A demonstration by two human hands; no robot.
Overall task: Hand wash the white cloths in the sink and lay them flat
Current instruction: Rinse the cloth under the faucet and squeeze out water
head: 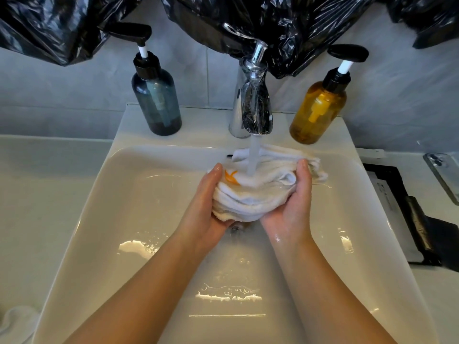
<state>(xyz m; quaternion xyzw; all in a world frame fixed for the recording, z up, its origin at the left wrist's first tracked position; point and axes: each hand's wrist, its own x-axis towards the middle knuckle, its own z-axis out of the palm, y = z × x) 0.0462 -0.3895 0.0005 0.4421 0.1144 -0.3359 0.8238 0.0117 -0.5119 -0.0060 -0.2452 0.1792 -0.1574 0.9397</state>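
while water runs from the tap (254,105) straight down onto it, the bundle of white cloths (258,194) sits between the two hands, cupped from either side and from beneath: the left hand (211,202) holds its left end and the right hand (293,202) its right end, both sets of fingers curled under the wad and mostly hidden by it, thumbs lying up along its sides. the bundle's long axis runs across, palm to palm, and it hangs just above the drain (237,227) over the middle of the sink (124,194), so neither hand is nearer than the other; any squeeze or wring, i judge, would work along that left-to-right line. an orange mark (231,176) shows just beside the left thumb. directly beyond the fingers the tap stands close over the bundle, leaving little room to lift. beyond and left of the fingers is a blue-grey pump bottle (157,100), beyond and right an amber pump bottle (318,108). far to the near left of the fingers what seems another pale cloth (17,319) lies on the worktop (49,182); well to their right lie a phone (444,175) and a dark tray-like thing (397,207)
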